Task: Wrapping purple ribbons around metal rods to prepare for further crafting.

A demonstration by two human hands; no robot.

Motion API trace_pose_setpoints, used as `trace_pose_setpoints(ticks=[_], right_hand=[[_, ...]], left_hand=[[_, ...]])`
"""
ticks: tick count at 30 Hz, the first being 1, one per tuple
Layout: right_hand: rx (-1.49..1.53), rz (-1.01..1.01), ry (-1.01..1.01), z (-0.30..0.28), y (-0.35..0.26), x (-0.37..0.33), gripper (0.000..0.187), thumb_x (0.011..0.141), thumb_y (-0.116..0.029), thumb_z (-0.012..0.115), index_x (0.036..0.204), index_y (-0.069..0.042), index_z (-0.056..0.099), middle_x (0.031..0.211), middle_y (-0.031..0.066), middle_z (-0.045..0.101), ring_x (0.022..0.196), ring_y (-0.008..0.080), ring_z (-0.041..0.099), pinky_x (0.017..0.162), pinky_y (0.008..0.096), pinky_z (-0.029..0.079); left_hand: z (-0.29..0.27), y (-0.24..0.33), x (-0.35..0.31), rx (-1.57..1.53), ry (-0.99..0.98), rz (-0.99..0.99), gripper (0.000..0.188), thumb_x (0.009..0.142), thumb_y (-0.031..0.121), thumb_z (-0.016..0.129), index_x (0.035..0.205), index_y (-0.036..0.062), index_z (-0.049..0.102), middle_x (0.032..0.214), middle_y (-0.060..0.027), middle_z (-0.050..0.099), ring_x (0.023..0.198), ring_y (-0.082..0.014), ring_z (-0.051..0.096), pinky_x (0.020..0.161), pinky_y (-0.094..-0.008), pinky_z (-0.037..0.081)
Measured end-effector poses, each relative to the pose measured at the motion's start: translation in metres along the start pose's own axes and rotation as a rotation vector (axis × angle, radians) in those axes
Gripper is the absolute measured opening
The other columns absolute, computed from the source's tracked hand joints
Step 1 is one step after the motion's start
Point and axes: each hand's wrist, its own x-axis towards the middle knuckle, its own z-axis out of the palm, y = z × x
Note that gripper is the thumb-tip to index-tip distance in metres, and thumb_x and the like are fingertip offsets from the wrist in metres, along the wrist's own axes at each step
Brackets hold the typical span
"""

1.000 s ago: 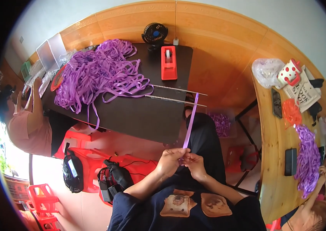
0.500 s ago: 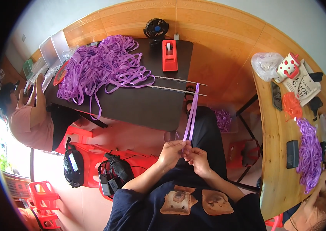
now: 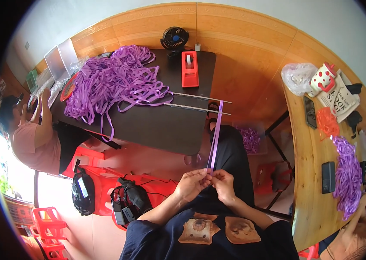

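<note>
A purple ribbon (image 3: pixel 216 138) is looped over the front one of two thin metal rods (image 3: pixel 200 111) that stick out past the table's right edge. Its two strands run down to my hands, close in front of my body. My left hand (image 3: pixel 193 184) pinches the strands with thumb and forefinger. Beside it, fingertips touching, my right hand (image 3: pixel 223 185) is also closed on the ribbon's lower end. The exact crossing of the strands between the fingers is hidden. A big tangled heap of purple ribbon (image 3: pixel 113 82) lies on the dark table, left of the rods.
The dark table (image 3: pixel 161 130) also carries a red tape dispenser (image 3: pixel 189 69) and a black fan (image 3: pixel 175 40). A wooden table (image 3: pixel 306 173) on the right holds more ribbon (image 3: pixel 346 177), phones and a cup. A person (image 3: pixel 35 138) sits at left; bags (image 3: pixel 128 197) lie on red stools.
Both my hands stay closed on the ribbon, their fingers slightly shifted. The whole view has tilted a little, so the table and rods appear lower.
</note>
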Motion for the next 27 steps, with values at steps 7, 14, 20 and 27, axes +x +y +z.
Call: trace_pose_setpoints(ticks=[7, 14, 20, 27], right_hand=[[-0.033, -0.129, 0.001, -0.013, -0.006, -0.010, 0.008, 0.078, 0.006, 0.066, 0.078, 0.001, 0.059, 0.068, 0.0021, 0.061, 0.059, 0.0058, 0.055, 0.053, 0.0202, 0.044], [-0.412, -0.348, 0.134, -0.057, -0.025, -0.024, 0.012, 0.075, 0.003, 0.068, 0.074, -0.002, 0.058, 0.057, -0.0060, 0.051, 0.053, 0.0002, 0.043, 0.047, 0.0183, 0.032], [-0.646, -0.503, 0.340, -0.099, -0.064, -0.032, 0.009, 0.073, 0.006, 0.063, 0.072, -0.001, 0.057, 0.061, -0.0003, 0.052, 0.055, 0.0044, 0.047, 0.050, 0.0215, 0.037], [-0.860, -0.264, 0.440, -0.169, -0.044, -0.066, 0.010, 0.072, 0.002, 0.064, 0.082, 0.000, 0.061, 0.064, 0.0085, 0.057, 0.058, 0.0157, 0.056, 0.055, 0.0284, 0.044]], left_hand=[[0.008, 0.002, 0.011, -0.065, -0.012, -0.086, 0.020, 0.093, 0.011, 0.055, 0.108, -0.0016, 0.061, 0.087, -0.0079, 0.063, 0.082, -0.0161, 0.060, 0.076, -0.0281, 0.049], [0.046, 0.018, 0.065, -0.052, -0.101, -0.154, 0.023, 0.091, 0.017, 0.057, 0.109, 0.0026, 0.060, 0.080, -0.0022, 0.058, 0.075, -0.0136, 0.054, 0.070, -0.0276, 0.045], [0.075, 0.040, 0.162, -0.045, -0.204, -0.041, 0.019, 0.093, 0.019, 0.053, 0.105, 0.0049, 0.057, 0.079, 0.0003, 0.056, 0.065, -0.0111, 0.047, 0.054, -0.0217, 0.036], [0.092, 0.037, 0.172, 0.344, -0.193, -0.070, 0.017, 0.095, 0.017, 0.054, 0.094, 0.0013, 0.060, 0.069, -0.0007, 0.056, 0.050, -0.0061, 0.041, 0.042, -0.0197, 0.028]])
